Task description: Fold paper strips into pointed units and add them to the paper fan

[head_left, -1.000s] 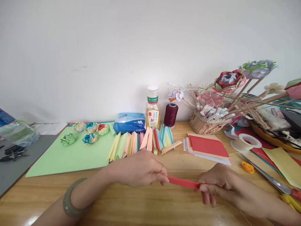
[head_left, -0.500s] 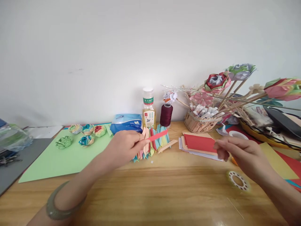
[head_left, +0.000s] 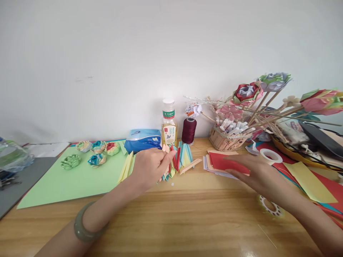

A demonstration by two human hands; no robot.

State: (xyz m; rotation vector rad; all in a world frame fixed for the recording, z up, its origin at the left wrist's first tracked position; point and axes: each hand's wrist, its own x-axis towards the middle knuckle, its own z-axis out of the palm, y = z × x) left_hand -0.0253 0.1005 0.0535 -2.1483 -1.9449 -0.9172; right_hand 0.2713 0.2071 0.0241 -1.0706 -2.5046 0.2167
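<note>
One paper stack (head_left: 217, 161) lies toward the back edge of the worktop (head_left: 187, 221), its long side running left to right, partly under the stretched, released fingers of your right hand (head_left: 264, 176), the nearer one; contact is unclear. Your left hand (head_left: 150, 167) is curled, hiding some folded strips (head_left: 185, 155); its hold I cannot tell.

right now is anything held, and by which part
Cannot tell: the left hand at the folded papers and the right hand over the paper stack both hide any grip.
</note>
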